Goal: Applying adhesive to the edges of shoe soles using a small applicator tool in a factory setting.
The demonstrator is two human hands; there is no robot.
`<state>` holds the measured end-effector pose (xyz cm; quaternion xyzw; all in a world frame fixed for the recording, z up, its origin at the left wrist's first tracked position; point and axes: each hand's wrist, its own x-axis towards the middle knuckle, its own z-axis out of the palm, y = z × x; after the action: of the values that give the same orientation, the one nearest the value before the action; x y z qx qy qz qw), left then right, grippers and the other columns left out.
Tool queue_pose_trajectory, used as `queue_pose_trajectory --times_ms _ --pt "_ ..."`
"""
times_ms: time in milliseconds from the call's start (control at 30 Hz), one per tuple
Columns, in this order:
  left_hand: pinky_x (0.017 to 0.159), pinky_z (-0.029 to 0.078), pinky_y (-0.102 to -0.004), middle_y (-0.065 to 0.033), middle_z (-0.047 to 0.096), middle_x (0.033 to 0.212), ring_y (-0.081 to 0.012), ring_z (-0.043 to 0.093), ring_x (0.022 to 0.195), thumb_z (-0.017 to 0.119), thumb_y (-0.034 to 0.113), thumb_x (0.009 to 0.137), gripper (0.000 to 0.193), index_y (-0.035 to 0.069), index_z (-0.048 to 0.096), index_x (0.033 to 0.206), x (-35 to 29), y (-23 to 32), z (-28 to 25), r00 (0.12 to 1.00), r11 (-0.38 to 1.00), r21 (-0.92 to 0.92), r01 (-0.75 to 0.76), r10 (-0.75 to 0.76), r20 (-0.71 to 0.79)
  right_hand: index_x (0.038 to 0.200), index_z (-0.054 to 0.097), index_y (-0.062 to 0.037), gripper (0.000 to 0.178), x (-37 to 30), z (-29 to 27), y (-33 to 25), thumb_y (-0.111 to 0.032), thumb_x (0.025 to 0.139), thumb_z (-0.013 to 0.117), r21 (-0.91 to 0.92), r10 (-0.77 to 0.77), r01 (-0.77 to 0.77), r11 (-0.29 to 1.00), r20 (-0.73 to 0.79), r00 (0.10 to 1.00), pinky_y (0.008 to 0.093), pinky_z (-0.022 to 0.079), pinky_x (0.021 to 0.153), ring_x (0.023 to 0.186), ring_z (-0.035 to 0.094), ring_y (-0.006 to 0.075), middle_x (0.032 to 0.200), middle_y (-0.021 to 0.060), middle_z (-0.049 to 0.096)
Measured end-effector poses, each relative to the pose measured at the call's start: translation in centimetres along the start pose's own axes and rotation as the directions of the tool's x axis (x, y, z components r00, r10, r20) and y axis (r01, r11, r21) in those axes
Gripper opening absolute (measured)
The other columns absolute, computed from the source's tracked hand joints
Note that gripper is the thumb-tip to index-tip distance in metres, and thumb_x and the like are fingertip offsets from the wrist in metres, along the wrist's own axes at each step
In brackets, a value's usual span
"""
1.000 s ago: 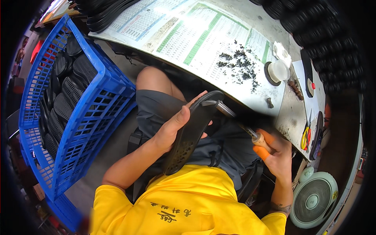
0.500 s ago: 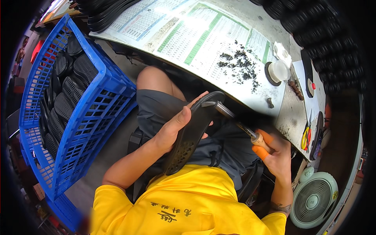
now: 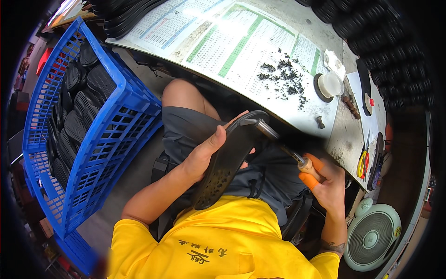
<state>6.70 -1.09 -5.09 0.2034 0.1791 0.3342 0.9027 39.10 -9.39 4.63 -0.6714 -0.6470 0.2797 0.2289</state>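
My left hand (image 3: pixel 206 151) grips a black shoe sole (image 3: pixel 223 160) by its side, thumb on the near face and fingers curled behind. The sole is tilted over my lap, and one end shows a pattern of holes or dimples. In my right hand (image 3: pixel 325 179) is a hand tool with a wooden handle (image 3: pixel 310 167) and a metal shaft (image 3: pixel 267 130). Its curved metal tip touches the sole's upper end. Orange covers (image 3: pixel 308 180) sit on at least two fingers of the right hand.
A blue plastic crate (image 3: pixel 118 88) of black soles (image 3: pixel 81 118) stands at left. On the table (image 3: pixel 316 125) ahead lie black scraps (image 3: pixel 285 74), a white spool (image 3: pixel 331 84) and yellow-handled scissors (image 3: pixel 362 163). A fan (image 3: pixel 371 237) stands at right; stacked black soles (image 3: pixel 395 56) are behind.
The sole has shifted very slightly in my left hand, its upper end a little to the right. My right hand stays in nearly the same place with the tool.
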Motion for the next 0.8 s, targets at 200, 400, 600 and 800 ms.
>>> queue_pose_trajectory --times_ms 200,400,600,800 --pt "0.105 0.064 -0.047 -0.0153 0.06 0.159 -0.0312 0.066 0.14 0.043 0.073 0.115 0.088 0.009 0.038 0.175 -0.31 -0.22 -0.68 0.996 0.989 -0.119 0.091 -0.089 0.023 0.13 0.083 0.0004 0.047 -0.2 0.25 0.55 -0.004 0.084 0.093 0.086 0.006 -0.005 0.996 -0.013 1.0 0.0334 0.043 0.06 0.062 0.053 0.016 0.074 0.007 0.055" --pt "0.106 0.064 -0.051 -0.0183 0.061 0.16 -0.035 0.065 0.143 0.041 0.073 0.115 0.088 0.004 0.043 0.171 -0.24 -0.35 -0.84 0.992 0.979 -0.173 0.112 -0.099 0.079 0.131 0.081 0.0026 0.045 -0.02 -0.14 0.16 -0.002 0.088 0.092 0.068 0.08 -0.087 0.994 0.091 0.993 0.0283 0.048 0.071 0.077 0.058 0.0108 0.089 0.0041 0.065" --pt "0.107 0.064 -0.0516 -0.0187 0.06 0.162 -0.0366 0.064 0.145 0.041 0.073 0.114 0.09 0.004 0.043 0.172 -0.35 -0.39 -0.82 0.991 0.979 -0.168 0.118 -0.106 0.08 0.133 0.08 0.0045 0.044 0.18 -0.3 0.09 -0.001 0.091 0.09 0.007 0.142 -0.145 0.989 0.148 0.979 0.0233 0.053 0.081 0.09 0.064 0.0054 0.103 0.0009 0.076" --pt "0.107 0.064 -0.0509 -0.0188 0.06 0.162 -0.0366 0.063 0.145 0.041 0.073 0.114 0.09 0.004 0.043 0.172 -0.25 -0.37 -0.86 0.991 0.978 -0.169 0.121 -0.109 0.078 0.131 0.082 0.0016 0.044 -0.08 -0.12 0.31 -0.003 0.088 0.091 0.044 0.078 -0.081 0.996 0.07 0.994 0.0284 0.046 0.069 0.075 0.057 0.0107 0.087 0.0042 0.064"
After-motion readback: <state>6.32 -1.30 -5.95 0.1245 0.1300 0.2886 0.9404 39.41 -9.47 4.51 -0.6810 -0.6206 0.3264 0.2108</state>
